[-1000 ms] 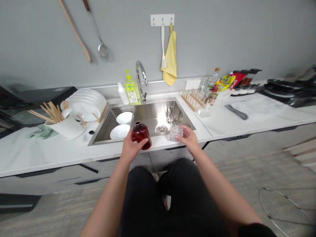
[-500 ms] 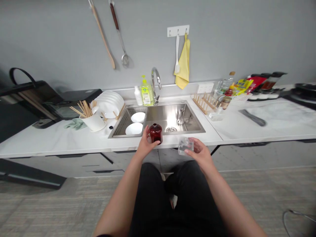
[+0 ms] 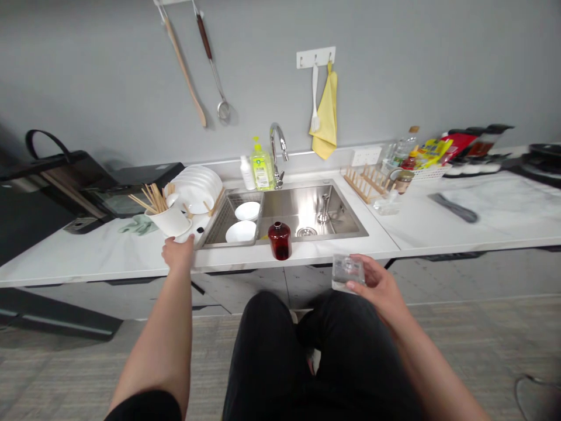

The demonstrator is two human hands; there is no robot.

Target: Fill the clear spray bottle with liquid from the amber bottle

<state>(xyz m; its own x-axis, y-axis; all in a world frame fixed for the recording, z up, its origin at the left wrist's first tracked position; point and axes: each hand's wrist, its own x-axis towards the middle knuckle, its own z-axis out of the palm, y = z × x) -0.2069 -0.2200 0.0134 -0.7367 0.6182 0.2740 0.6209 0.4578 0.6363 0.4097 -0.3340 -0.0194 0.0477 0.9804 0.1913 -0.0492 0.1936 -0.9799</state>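
Observation:
In my right hand is a small clear square glass bottle, held over the counter's front edge with fingers at its right side. A dark red glass bottle with a narrow neck stands upright at the sink's front rim, touched by neither hand. My left hand reaches to the counter left of the sink, thumb and fingers apart. Between them is something pale or clear, too faint to name. Beyond it stands a white pot of chopsticks, and beside it lies a small black piece.
The sink has white bowls in its left basket. Behind are a faucet and soap bottle. White plates stand left; a wooden rack, another clear bottle and dark tongs are right.
My left hand has let go of the red bottle and moved left to the counter by the chopstick pot. My right hand, still holding the clear bottle, has shifted slightly right and nearer me.

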